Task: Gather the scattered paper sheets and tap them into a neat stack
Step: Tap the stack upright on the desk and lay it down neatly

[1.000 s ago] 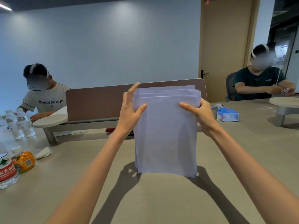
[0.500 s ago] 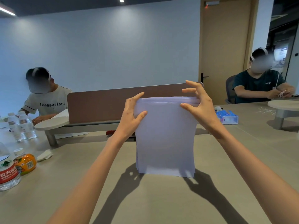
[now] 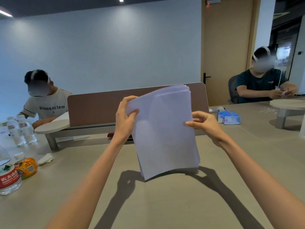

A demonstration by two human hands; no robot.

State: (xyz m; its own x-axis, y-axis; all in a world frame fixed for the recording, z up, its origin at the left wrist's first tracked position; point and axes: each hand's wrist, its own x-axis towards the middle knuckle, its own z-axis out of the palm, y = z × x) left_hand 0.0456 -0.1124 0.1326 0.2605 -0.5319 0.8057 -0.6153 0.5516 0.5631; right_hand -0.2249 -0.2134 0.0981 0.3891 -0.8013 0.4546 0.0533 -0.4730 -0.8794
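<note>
Above the middle of the desk, a left hand curls round the top left corner of the paper sheets while the right hand pinches their right edge. The sheaf hangs tilted, its lower corner at or just above the surface. Gathering looks done and squaring is under way. The next move probably calls for levelling one edge, easing both grips and tapping it flat.
</note>
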